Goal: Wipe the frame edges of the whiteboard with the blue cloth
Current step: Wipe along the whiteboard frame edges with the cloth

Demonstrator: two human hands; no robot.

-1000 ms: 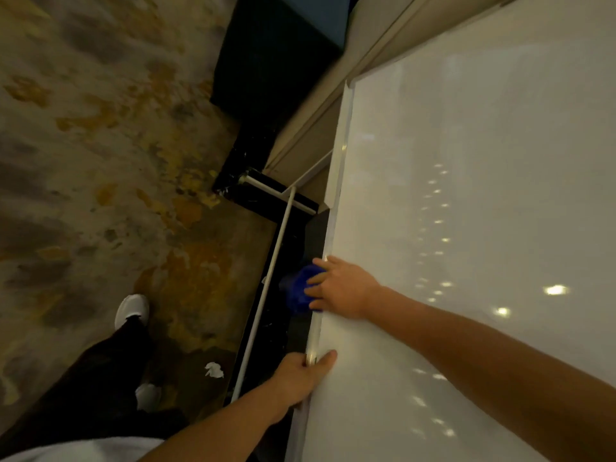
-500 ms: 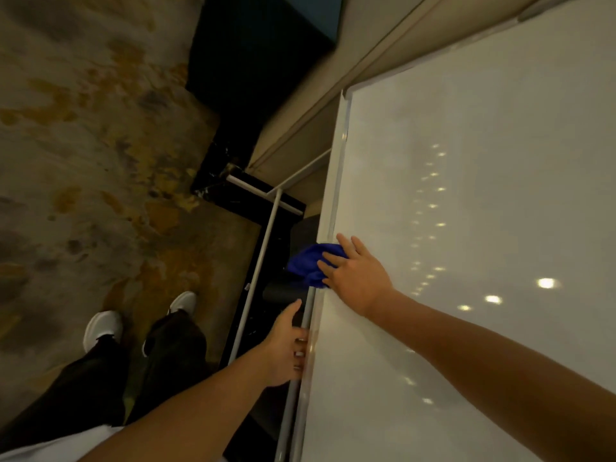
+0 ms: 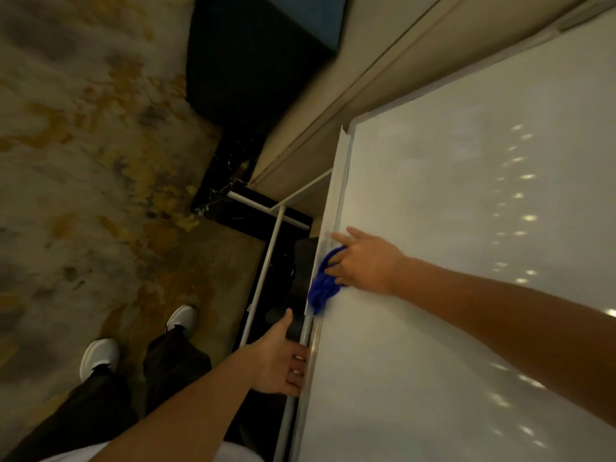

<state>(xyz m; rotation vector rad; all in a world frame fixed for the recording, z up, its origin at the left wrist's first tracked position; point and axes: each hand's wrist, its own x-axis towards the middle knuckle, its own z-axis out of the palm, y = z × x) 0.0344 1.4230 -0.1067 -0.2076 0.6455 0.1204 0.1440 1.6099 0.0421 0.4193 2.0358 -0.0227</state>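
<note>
The whiteboard (image 3: pixel 466 228) fills the right half of the view, its pale frame edge (image 3: pixel 338 181) running down its left side. My right hand (image 3: pixel 363 261) presses the crumpled blue cloth (image 3: pixel 321 285) against that left edge, fingers spread over the cloth. Lower down, my left hand (image 3: pixel 283 358) grips the board's left edge and the stand pole (image 3: pixel 293 411), fingers curled behind it and thumb pointing up.
The white tube stand (image 3: pixel 266 261) and its base bar (image 3: pixel 266 206) sit on a black floor strip left of the board. Patterned carpet (image 3: pixel 83 161) spreads to the left. My legs and white shoes (image 3: pixel 100 356) are at the lower left. A beige wall (image 3: pixel 366 78) lies behind.
My right hand has slid the cloth up along the left frame edge, then turned fingers upward with the cloth trailing below. My left hand shifted from thumb on the board face to gripping behind the edge.
</note>
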